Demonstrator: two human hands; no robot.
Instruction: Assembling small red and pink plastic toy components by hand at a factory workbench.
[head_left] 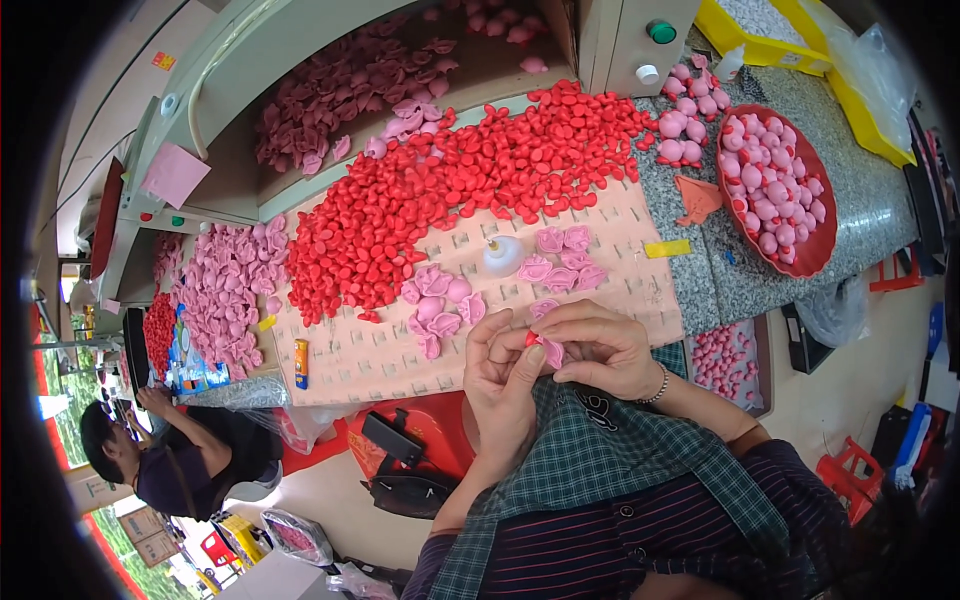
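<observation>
Close to my body, at the near edge of the pink patterned mat (620,260), both my hands are closed and meet fingertip to fingertip. My left hand (498,380) pinches a small red piece (531,338) between thumb and finger. Pressed up against it is a pink shell-shaped piece (553,354), gripped by my right hand (605,350), whose wrist wears a beaded bracelet. Just beyond my fingers lie a few loose pink shell pieces (562,272). More pink pieces (435,305) lie to the left. A white squeeze bottle with a pointed tip (503,255) stands between these groups.
A wide heap of red pieces (450,180) covers the mat's far part. Pink shells (225,290) pile up at left. A red bowl (827,240) of pink-and-red balls stands at right, near a yellow tray (850,90). A small yellow tube (301,363) lies front left; another person (190,450) sits beyond.
</observation>
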